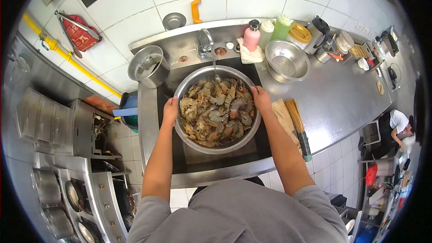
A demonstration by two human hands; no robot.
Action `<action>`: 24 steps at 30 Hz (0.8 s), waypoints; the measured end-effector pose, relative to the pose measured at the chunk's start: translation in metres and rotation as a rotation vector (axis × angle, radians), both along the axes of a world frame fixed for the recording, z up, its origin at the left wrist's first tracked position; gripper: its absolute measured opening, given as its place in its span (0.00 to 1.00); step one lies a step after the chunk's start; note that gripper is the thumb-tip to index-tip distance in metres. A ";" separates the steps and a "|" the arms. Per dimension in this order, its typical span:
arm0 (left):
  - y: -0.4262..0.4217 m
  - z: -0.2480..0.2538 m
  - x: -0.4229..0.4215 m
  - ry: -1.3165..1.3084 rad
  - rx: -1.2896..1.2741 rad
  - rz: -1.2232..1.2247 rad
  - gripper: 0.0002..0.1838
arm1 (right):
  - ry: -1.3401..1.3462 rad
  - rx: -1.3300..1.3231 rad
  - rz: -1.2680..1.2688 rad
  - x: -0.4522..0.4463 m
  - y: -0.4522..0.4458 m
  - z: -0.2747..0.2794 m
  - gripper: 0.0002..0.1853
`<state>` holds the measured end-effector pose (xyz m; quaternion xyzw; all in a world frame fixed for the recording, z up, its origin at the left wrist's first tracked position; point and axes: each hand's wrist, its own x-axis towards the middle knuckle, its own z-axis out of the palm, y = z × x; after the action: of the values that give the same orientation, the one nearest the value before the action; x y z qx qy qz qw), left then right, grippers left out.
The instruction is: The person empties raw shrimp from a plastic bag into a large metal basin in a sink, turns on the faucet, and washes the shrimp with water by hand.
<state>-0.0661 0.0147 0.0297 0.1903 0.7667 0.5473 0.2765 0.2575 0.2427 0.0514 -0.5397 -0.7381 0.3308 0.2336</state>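
Note:
Both my hands grip a large steel bowl (pixel 218 149) heaped with raw shrimp (pixel 216 112). My left hand (pixel 170 109) is closed on the left rim, and my right hand (pixel 261 97) on the right rim; the fingers under the rim are partly hidden. The bowl is over the dark sink basin (pixel 193 164); whether it rests on the bottom I cannot tell. Above the bowl's far side stands the curved faucet (pixel 206 40), a thin stream of water falling from it onto the shrimp.
A steel pot (pixel 149 66) stands left of the sink. On the right counter (pixel 333 103) are an empty steel bowl (pixel 288 60), a pink bottle (pixel 252 35), a green bottle (pixel 281 27), a kettle (pixel 317 32) and a stick brush (pixel 298 126) on a cloth. Another person (pixel 398 123) is at far right.

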 end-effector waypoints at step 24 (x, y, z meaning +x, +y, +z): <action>-0.031 -0.015 0.025 0.256 -0.111 0.079 0.26 | -0.167 -0.010 0.109 -0.021 0.021 0.008 0.25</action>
<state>-0.0413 -0.0165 0.0152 0.2126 0.8317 0.4859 0.1644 0.2366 0.2636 0.0591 -0.5256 -0.7816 0.3006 0.1501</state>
